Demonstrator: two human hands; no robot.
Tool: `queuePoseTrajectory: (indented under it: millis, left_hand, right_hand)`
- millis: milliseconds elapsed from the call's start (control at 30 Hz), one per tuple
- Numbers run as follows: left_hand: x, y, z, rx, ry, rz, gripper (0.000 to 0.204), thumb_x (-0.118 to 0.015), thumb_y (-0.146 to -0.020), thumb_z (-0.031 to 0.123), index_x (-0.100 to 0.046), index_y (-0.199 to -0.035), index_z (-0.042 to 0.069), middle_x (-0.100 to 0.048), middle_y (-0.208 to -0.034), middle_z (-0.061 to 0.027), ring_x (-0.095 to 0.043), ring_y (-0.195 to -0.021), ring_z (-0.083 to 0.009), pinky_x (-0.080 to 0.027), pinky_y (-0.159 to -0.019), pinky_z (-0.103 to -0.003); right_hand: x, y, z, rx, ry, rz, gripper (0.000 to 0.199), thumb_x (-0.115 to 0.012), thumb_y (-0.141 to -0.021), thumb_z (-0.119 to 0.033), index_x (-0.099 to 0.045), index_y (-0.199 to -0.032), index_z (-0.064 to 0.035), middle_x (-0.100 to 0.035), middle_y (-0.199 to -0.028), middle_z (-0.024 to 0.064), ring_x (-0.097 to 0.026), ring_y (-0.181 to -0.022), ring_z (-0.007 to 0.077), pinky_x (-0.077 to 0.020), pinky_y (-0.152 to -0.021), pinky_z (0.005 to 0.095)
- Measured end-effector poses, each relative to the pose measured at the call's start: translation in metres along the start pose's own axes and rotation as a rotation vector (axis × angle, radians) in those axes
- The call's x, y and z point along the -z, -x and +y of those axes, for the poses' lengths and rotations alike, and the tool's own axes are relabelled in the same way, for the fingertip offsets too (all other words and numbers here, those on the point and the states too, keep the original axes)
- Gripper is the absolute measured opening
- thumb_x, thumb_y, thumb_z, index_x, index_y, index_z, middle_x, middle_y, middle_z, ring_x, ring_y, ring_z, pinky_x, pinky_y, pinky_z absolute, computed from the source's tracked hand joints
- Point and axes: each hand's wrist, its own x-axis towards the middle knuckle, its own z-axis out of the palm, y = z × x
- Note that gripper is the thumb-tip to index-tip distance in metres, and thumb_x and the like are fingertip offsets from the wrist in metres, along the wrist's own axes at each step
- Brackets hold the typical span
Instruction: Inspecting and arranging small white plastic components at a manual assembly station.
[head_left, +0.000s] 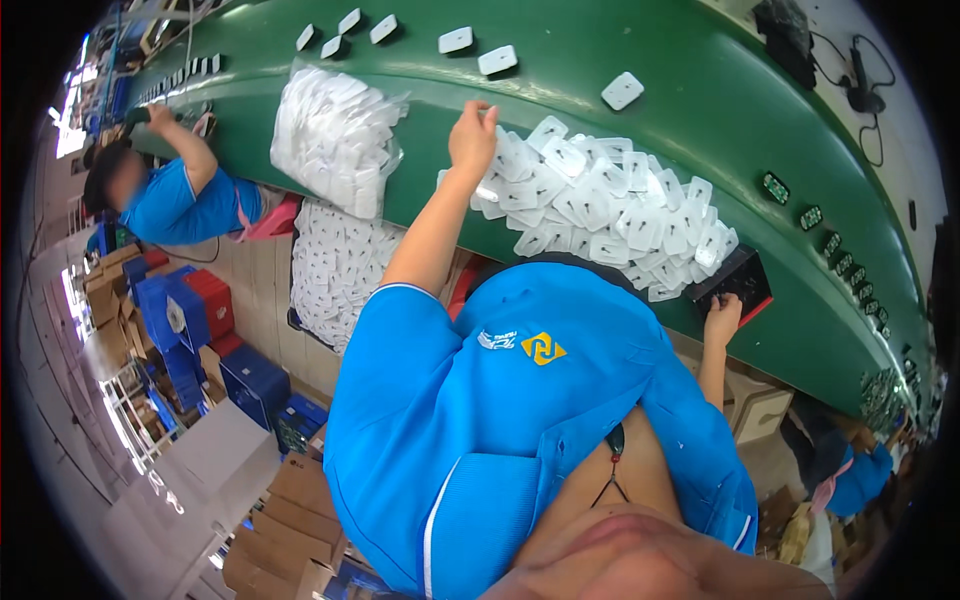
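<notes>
My left hand (473,140) is over the green conveyor belt, at the left end of a heap of white translucent plastic covers (610,195). Its fingers bend loosely, with the tips a little apart and nothing visible between them. At the heap's right end stands a black box (738,278) with a red edge. My right hand (723,318) is at the box's near side, fingers curled closed; whatever they pinch is too small or hidden to make out. Several white rectangular pieces with dark undersides, one of them a white case (622,91), lie spaced along the belt beyond my hands.
A clear bag of white parts (337,135) lies left of my arm, above a bin of white covers (338,265). Small green circuit boards (775,187) line the belt at right. A co-worker (180,190) sits at far left. Blue crates (255,382) and cardboard boxes (290,520) stand behind.
</notes>
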Motion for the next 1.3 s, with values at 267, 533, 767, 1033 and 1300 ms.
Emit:
queuePoseTrajectory:
  millis: [267,533,767,1033,1300]
  left_hand:
    - [0.067,0.011,-0.125,-0.114,-0.328,0.405,0.02,-0.051,-0.086,0.021,-0.054,-0.102,0.01,-0.059,-0.091,-0.0118,-0.058,-0.079,-0.0333,-0.047,-0.069,-0.042]
    - [0.112,-0.027,-0.137,-0.08,-0.98,0.299,0.017,-0.052,-0.082,0.017,-0.053,-0.098,0.011,-0.057,-0.088,-0.0153,-0.059,-0.076,-0.0323,-0.049,-0.062,-0.043]
    - [0.131,-0.049,-0.144,-0.144,-1.059,0.174,0.014,-0.048,-0.083,0.015,-0.052,-0.095,0.009,-0.058,-0.083,-0.0153,-0.06,-0.07,-0.0318,-0.05,-0.058,-0.042]
    - [0.135,-0.028,-0.124,-0.032,-0.846,0.276,0.02,-0.048,-0.084,0.014,-0.05,-0.103,0.006,-0.06,-0.078,-0.0173,-0.062,-0.071,-0.0344,-0.05,-0.062,-0.047]
    - [0.144,-0.018,-0.107,0.386,-0.128,0.177,0.037,-0.047,-0.083,0.008,-0.044,-0.119,-0.001,-0.059,-0.08,-0.0196,-0.063,-0.072,-0.0317,-0.05,-0.063,-0.043]
  right_hand:
    - [0.005,-0.011,0.017,-0.05,-0.046,-0.019,0.019,-0.06,-0.083,-0.017,-0.062,-0.096,-0.0027,-0.059,-0.09,0.0108,-0.057,-0.077,0.0266,-0.0464,-0.071,0.0352]
    - [0.049,-0.017,0.028,-0.496,-0.981,-0.435,0.015,-0.057,-0.084,-0.014,-0.062,-0.092,-0.0025,-0.06,-0.084,0.0093,-0.058,-0.072,0.0228,-0.0469,-0.067,0.032]
    - [0.029,0.012,0.008,-0.276,-0.372,0.061,0.013,-0.055,-0.085,-0.011,-0.06,-0.094,-0.0026,-0.06,-0.078,0.0074,-0.057,-0.065,0.018,-0.0471,-0.062,0.0277]
    - [0.033,0.013,-0.001,-0.309,-0.56,0.108,0.01,-0.054,-0.087,-0.009,-0.055,-0.095,-0.0034,-0.058,-0.07,0.0046,-0.054,-0.059,0.0124,-0.0441,-0.053,0.0226]
    - [0.052,-0.002,-0.013,-0.336,-0.722,0.222,0.015,-0.057,-0.087,-0.009,-0.053,-0.099,-0.0016,-0.058,-0.072,0.006,-0.053,-0.059,0.0106,-0.0436,-0.052,0.0213]
